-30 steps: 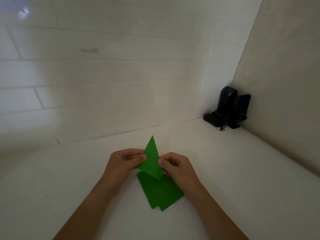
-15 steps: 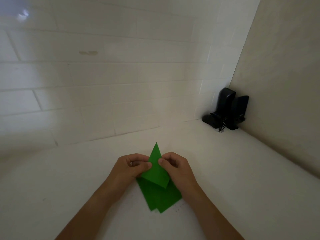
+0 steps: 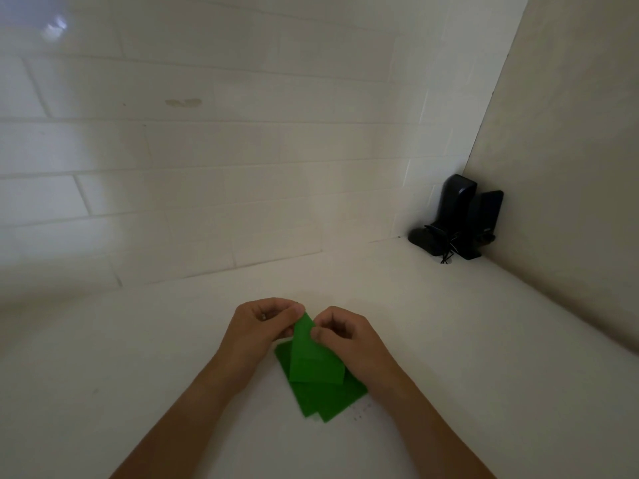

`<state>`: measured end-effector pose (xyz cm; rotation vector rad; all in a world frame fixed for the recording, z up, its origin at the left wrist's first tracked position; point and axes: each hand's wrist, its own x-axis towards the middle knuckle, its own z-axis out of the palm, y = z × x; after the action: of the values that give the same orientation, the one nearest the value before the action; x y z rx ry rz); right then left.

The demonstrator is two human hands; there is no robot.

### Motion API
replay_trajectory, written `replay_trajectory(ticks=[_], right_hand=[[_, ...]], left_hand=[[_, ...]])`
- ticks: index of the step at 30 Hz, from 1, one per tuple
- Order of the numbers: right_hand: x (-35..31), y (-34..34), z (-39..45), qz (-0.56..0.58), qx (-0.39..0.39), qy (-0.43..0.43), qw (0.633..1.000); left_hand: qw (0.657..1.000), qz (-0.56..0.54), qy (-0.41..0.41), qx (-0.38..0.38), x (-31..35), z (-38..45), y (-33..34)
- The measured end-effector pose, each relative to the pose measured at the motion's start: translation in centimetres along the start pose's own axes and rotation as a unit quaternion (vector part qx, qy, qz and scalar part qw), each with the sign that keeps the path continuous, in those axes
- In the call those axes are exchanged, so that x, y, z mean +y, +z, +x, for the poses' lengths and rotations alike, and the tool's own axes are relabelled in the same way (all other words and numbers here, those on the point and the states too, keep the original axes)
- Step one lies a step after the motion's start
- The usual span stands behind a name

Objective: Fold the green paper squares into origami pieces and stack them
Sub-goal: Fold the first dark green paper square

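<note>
Both forearms reach in from 6 o'clock. The left hand (image 3: 257, 326) and right hand (image 3: 349, 340) meet knuckles-up, curled fingers (image 3: 297, 311) pinching the folded green paper (image 3: 309, 357) between them.

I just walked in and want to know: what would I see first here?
The bright green paper piece stands out, pinched near its top by the left hand and right hand, low in the middle. More green paper sheets lie flat on the white counter beneath it. A black gadget stands in the far right corner.
</note>
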<state>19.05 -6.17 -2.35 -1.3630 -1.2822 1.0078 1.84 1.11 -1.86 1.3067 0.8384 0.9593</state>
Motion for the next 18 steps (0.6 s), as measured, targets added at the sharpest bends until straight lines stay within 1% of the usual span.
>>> replay_trajectory(ticks=[6, 18], right_hand=[[-0.07, 0.2, 0.03, 0.006, 0.026, -0.014, 1.0], [-0.01, 0.15, 0.08, 0.001, 0.006, -0.014, 1.0]], left_hand=[[1.0, 0.003, -0.002, -0.018, 0.03, -0.22, 0.4], [0.999, 0.013, 0.017, -0.037, -0.21, -0.08, 0.27]])
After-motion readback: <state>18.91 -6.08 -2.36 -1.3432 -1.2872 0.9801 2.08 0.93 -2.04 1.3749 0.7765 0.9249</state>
